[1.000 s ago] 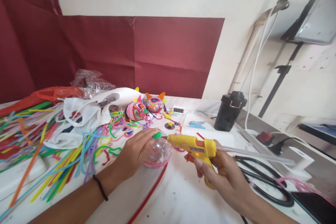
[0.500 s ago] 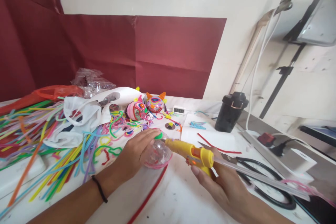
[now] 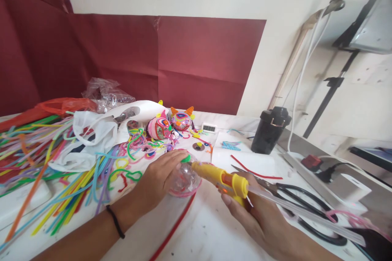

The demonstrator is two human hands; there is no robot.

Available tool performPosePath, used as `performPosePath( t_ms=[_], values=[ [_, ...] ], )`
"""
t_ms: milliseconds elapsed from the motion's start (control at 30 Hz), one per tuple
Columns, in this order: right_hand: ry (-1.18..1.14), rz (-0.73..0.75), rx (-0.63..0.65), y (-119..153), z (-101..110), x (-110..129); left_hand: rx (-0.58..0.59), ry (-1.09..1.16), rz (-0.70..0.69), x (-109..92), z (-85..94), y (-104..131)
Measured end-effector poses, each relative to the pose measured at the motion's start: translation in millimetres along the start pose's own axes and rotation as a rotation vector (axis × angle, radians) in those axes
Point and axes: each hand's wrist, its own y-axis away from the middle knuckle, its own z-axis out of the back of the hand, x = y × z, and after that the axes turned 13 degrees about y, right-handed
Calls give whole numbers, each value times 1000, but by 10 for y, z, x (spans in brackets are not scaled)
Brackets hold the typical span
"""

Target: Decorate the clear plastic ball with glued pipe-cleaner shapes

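My left hand (image 3: 161, 177) is closed around the far left side of a clear plastic ball (image 3: 185, 177), which has a green piece (image 3: 186, 158) at its top and a pink band round its lower part. In my right hand (image 3: 252, 212) is a yellow hot glue gun (image 3: 220, 176), a long clear glue stick (image 3: 315, 210) running out of its back end. The gun's nozzle points left, at the ball just below the green piece. A red pipe cleaner (image 3: 174, 228) trails from the ball toward me.
Black-handled scissors (image 3: 301, 195) lie beside my right hand. Many coloured pipe cleaners (image 3: 72, 189) cover the left side. Two decorated balls (image 3: 182, 120) stand behind, near a small white timer (image 3: 208, 128). A black bottle (image 3: 269, 132) and a white power strip (image 3: 298, 163) are at the right.
Hardly anything differs. The glue gun and my right hand have shifted very slightly left; my left hand stays on the ball.
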Motion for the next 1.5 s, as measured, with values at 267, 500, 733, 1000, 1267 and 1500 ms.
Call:
performPosePath(
  t_ms=[267, 500, 733, 1000, 1267, 1500],
  values=[
    [18, -4, -22, -12, -14, -6, 13, -6, 1, 0, 7, -2],
    [-53, -43, -32, -26, 13, 47, 12, -19, -18, 3, 7, 3],
    [-98, -69, -24, -32, 21, 45, 19, -10, -15, 14, 5, 8],
    [-143, -44, -32, -64, 40, 48, 22, -17, -38, -13, 22, -5],
    [-135, 29, -152, -121, 35, 45, 23, -16, -72, -6, 18, -7],
    [-127, 51, -144, -102, 81, 82, 15, -18, -73, -6, 17, -9]
  ],
)
